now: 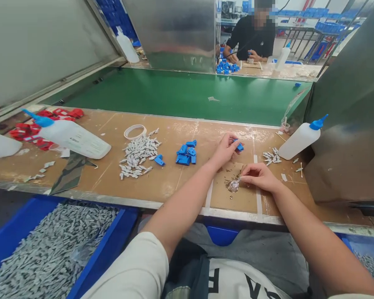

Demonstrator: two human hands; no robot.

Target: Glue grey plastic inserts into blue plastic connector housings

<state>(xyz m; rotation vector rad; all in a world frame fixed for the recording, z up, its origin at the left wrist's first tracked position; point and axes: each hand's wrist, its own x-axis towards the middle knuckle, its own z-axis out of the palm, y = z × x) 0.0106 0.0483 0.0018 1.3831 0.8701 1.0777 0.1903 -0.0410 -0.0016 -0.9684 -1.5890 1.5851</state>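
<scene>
My left hand (227,148) is closed on a small blue plastic part (239,146), held just above the bench. My right hand (259,176) is pinched around a small pale grey piece (240,178), its tip at the edge of a small shiny round dish (233,186). Dark specks surround this dish on the board. Left of my left hand sits a small pile of blue plastic parts (184,155), and a single blue part (159,160) lies beside a heap of small grey pieces (139,153). More grey pieces (271,156) lie right of my right hand.
White squeeze bottles with blue tips lie at the left (76,135) and lean at the right (299,141). A tape roll (135,131) and red parts (62,114) are on the bench. Beyond runs a green belt (180,97); a person (252,37) works across it. A blue bin (112,232) holds grey pieces.
</scene>
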